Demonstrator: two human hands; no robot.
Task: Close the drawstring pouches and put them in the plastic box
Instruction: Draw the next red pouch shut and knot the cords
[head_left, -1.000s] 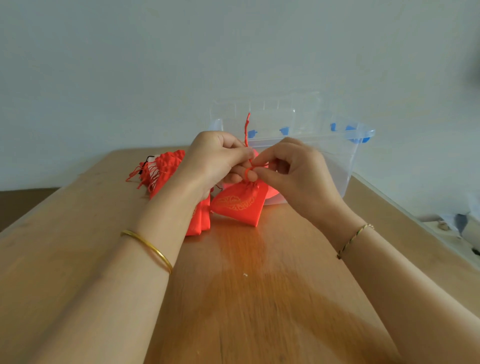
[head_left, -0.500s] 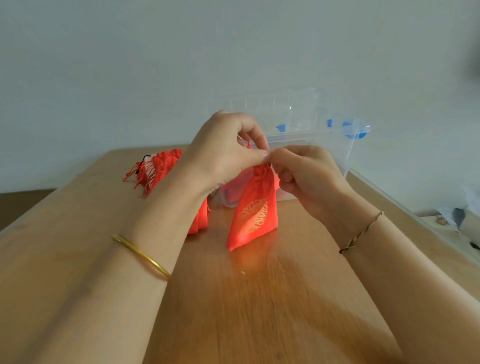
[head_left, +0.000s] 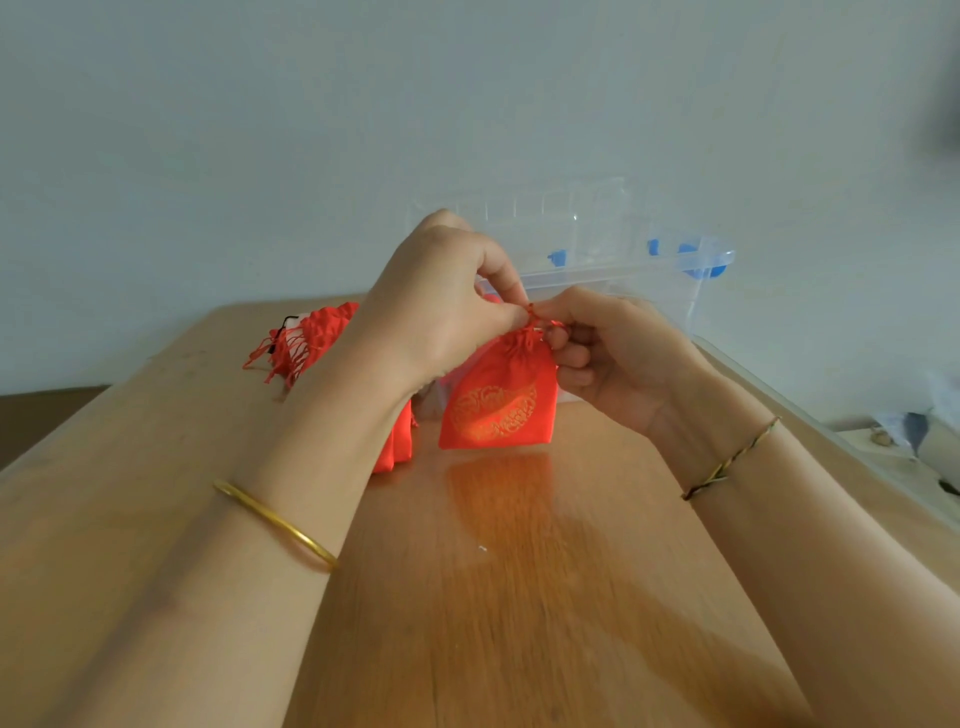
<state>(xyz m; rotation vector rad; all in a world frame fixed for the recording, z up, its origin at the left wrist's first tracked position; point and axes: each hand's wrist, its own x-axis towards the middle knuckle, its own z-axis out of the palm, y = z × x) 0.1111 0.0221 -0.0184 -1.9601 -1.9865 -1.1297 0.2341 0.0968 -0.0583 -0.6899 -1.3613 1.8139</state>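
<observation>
Red pouch (head_left: 496, 400) is pinched between left hand (head_left: 441, 306) and right hand (head_left: 618, 358).

I have only one view, the wide head camera. It looks forward and down from the near end of the wooden table (head_left: 519, 597), close above the forearms. The drawstring pouch (head_left: 496, 395) sits mid-frame, the plastic box (head_left: 623, 271) and the wall (head_left: 311, 130) far behind.
</observation>
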